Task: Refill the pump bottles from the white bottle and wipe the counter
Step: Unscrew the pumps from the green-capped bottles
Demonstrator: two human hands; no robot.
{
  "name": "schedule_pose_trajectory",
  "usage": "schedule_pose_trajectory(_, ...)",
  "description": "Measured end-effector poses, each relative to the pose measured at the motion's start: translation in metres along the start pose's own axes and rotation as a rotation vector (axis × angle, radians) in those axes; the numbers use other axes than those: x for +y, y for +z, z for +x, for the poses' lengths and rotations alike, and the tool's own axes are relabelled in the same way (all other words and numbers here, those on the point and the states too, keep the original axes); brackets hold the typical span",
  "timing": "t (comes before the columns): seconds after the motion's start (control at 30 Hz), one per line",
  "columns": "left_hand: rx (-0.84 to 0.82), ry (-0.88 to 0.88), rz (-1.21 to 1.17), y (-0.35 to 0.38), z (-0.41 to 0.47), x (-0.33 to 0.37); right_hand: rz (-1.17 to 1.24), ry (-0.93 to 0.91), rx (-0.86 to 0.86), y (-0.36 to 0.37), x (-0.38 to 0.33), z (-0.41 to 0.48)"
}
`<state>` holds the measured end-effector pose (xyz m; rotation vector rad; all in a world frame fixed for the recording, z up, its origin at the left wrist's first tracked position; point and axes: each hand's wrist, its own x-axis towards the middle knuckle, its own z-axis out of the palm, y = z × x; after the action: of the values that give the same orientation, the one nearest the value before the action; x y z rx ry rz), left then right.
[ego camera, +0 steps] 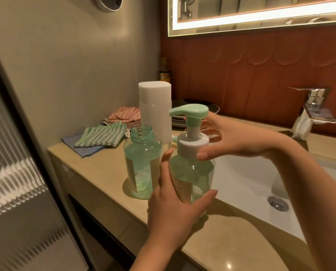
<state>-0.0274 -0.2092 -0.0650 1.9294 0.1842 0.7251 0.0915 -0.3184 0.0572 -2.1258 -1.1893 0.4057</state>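
Two green see-through pump bottles stand on the beige counter [96, 173]. The near pump bottle [194, 173] carries its white collar and green pump head. My left hand [173, 202] grips its body from the front. My right hand [227, 137] holds the white collar, thumb in front and fingers behind. The other pump bottle [141, 163] stands just to the left with its neck uncovered and a little liquid at the bottom. The tall white bottle [155, 110] stands upright behind both, cap on.
Folded cloths lie at the back left: a green-and-white cloth [102, 136] on a blue cloth [85, 145], and a pink cloth [124, 114]. Stacked plates [177, 120] sit behind the white bottle. A white sink basin [251, 178] and chrome tap [311, 106] are on the right.
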Motion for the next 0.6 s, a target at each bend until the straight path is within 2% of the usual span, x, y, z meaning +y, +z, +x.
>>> schedule_pose_trajectory(0.17,0.002,0.012,-0.01,0.0,0.001,0.002,0.0,0.062,0.07,-0.019,0.014,-0.012)
schedule_pose_trajectory(0.47,0.012,0.013,-0.041,-0.001,-0.001,0.002,-0.068,-0.024,-0.018,-0.002,-0.02,-0.01)
schedule_pose_trajectory(0.6,0.01,0.013,-0.029,0.0,-0.001,0.001,-0.074,-0.02,0.007,0.007,-0.019,-0.003)
